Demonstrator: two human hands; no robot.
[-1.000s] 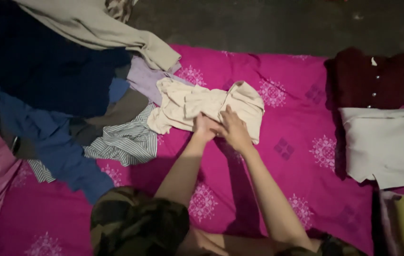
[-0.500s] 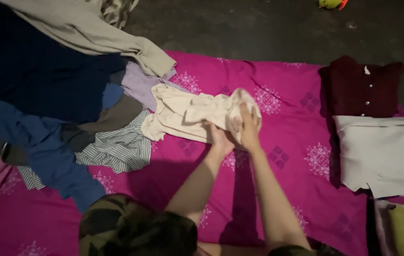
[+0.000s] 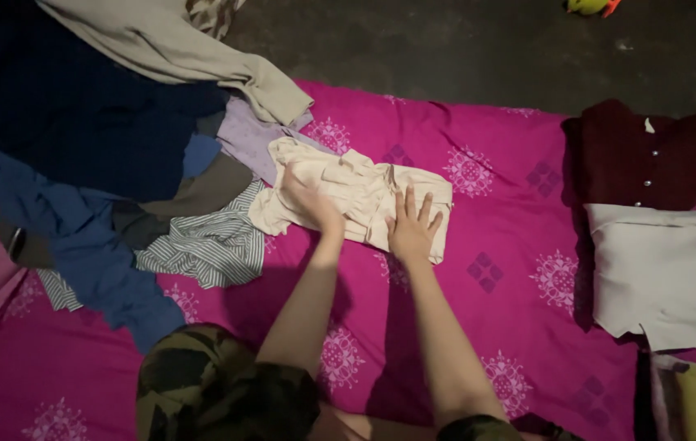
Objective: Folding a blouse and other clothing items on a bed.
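Observation:
A cream garment [image 3: 356,192] lies partly folded on a magenta patterned sheet [image 3: 495,278]. My right hand [image 3: 412,229] rests flat on the garment's right end, fingers spread. My left hand [image 3: 309,200] lies on the garment's left part with fingers open, blurred by motion. Neither hand grips the cloth.
A heap of unfolded clothes lies at the left: a navy piece [image 3: 78,114], a blue one [image 3: 95,261], a striped shirt [image 3: 201,245], a beige one [image 3: 176,49]. Folded maroon [image 3: 638,151] and white [image 3: 667,269] garments sit at the right. Dark floor beyond the sheet holds a small green toy [image 3: 589,6].
Both hands were together gripping the garment's right end; now the cloth is laid down, the right hand pressing flat and the left hand moved left across it.

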